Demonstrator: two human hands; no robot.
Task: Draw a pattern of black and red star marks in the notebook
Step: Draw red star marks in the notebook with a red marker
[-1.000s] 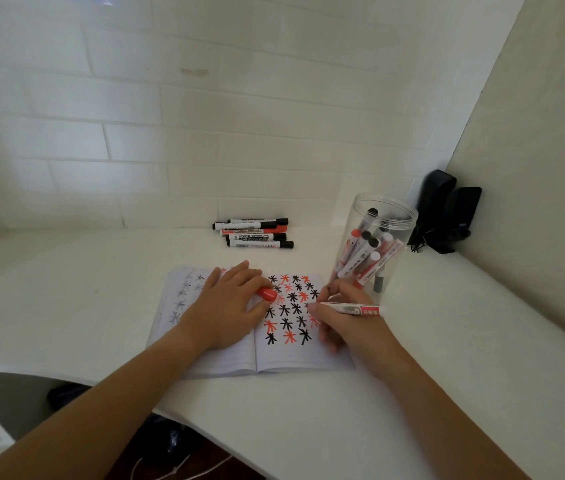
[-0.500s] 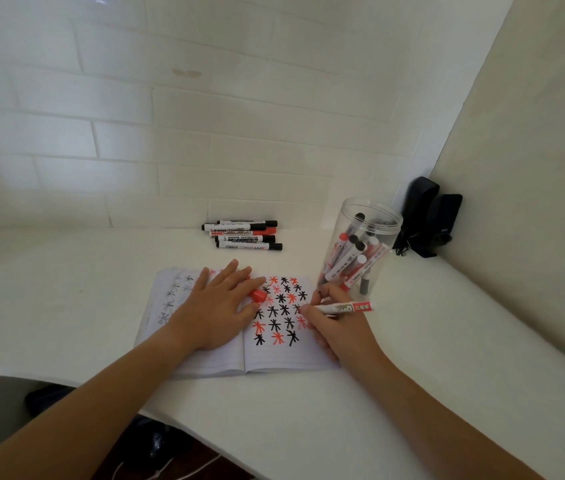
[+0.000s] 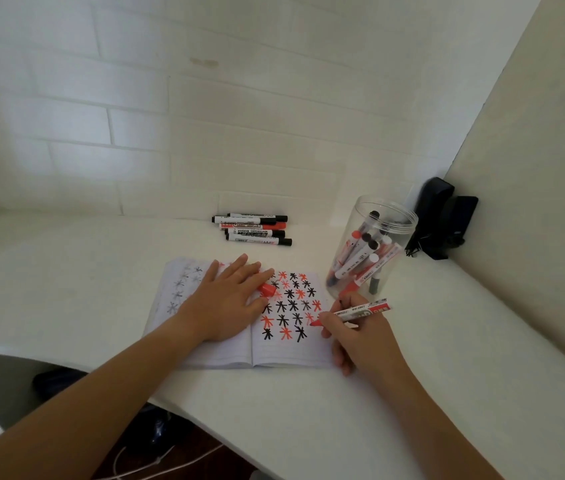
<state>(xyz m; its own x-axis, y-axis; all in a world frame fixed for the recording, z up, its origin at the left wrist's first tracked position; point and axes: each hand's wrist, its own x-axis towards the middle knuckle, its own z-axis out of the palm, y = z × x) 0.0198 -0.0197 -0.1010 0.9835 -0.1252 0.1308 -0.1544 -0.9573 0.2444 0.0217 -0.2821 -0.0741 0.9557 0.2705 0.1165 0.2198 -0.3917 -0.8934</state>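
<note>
An open lined notebook (image 3: 288, 351) lies on the white desk. Its right page carries rows of black and red star marks (image 3: 289, 306). My left hand (image 3: 225, 299) lies flat on the left page, with a red marker cap (image 3: 267, 289) between its index finger and thumb. My right hand (image 3: 360, 337) grips a red marker (image 3: 360, 311). The marker's tip touches the right page at the right end of the lower rows. Faint marks show through on the left page.
Several capped black and red markers (image 3: 253, 229) lie in a row behind the notebook. A clear plastic jar (image 3: 371, 251) of markers stands right of the notebook. A black object (image 3: 442, 220) sits in the back right corner. The desk's curved front edge (image 3: 66, 362) runs near left.
My right hand with the red marker has shifted down the page's right edge to a lower row. My left hand stays flat on the left page.
</note>
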